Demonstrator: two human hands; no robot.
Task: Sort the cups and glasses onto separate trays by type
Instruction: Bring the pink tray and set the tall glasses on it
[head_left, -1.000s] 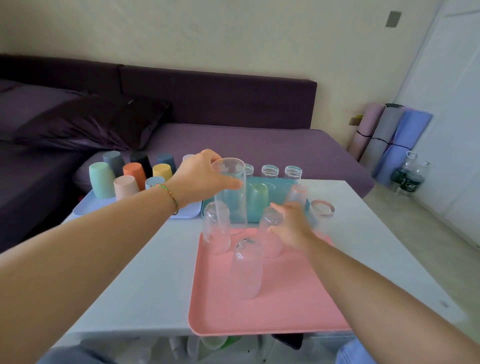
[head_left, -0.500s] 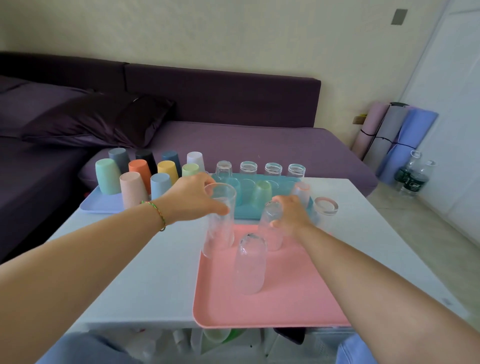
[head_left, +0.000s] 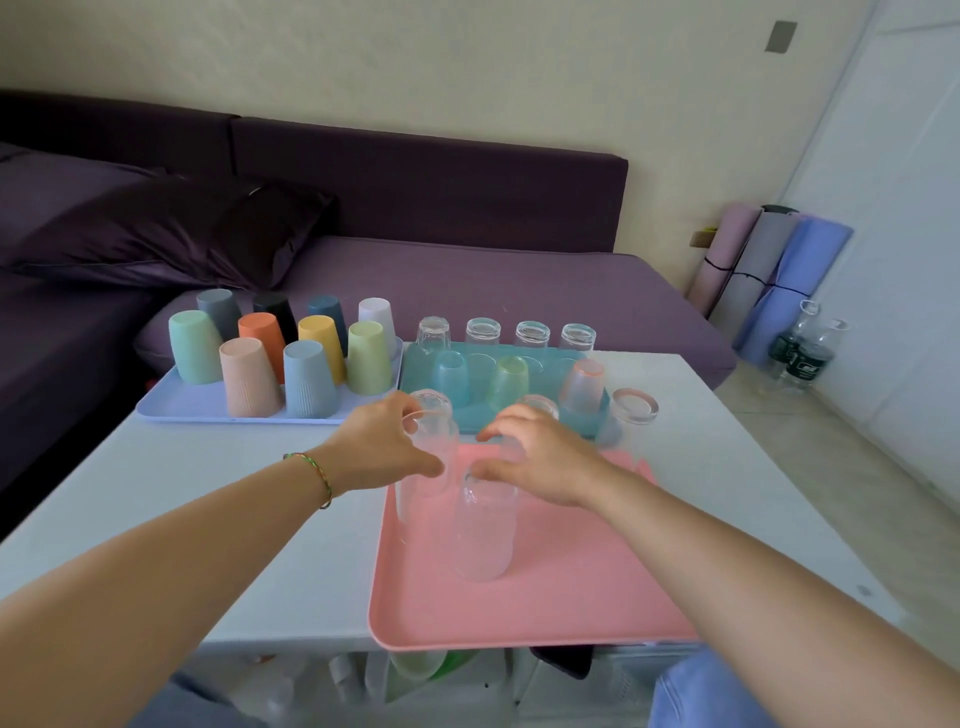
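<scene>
The left hand (head_left: 382, 449) grasps the left glass (head_left: 439, 436), thumb on its near side and fingers curled round its far side. That glass is clear, tall and upright, at the far left corner of the pink tray (head_left: 571, 597). The right hand (head_left: 545, 460) is just right of it, fingers curled over the mid glass (head_left: 537, 404), of which only the top shows past the knuckles. Its thumb reaches left, close to the top of the near glass (head_left: 485, 535); I cannot tell if it touches. The near glass stands alone on the pink tray, nearer than both hands. A bracelet (head_left: 317, 473) is on the left wrist.

Beyond the pink tray lies the teal tray (head_left: 415, 366). It has four short glasses (head_left: 483, 332) in a row along its far edge and three tinted tumblers (head_left: 511, 379) nearer. The right glass (head_left: 631, 413) stands on the table (head_left: 234, 519), just beside the teal tray's near right corner. Left of the teal tray and touching it, the lilac tray (head_left: 171, 402) holds ten coloured cups (head_left: 306, 382), all upside down.

Behind the table is a purple sofa (head_left: 467, 291) with a dark pillow (head_left: 171, 234). Rolled mats (head_left: 769, 270) and bottles (head_left: 800, 353) stand at the far right
</scene>
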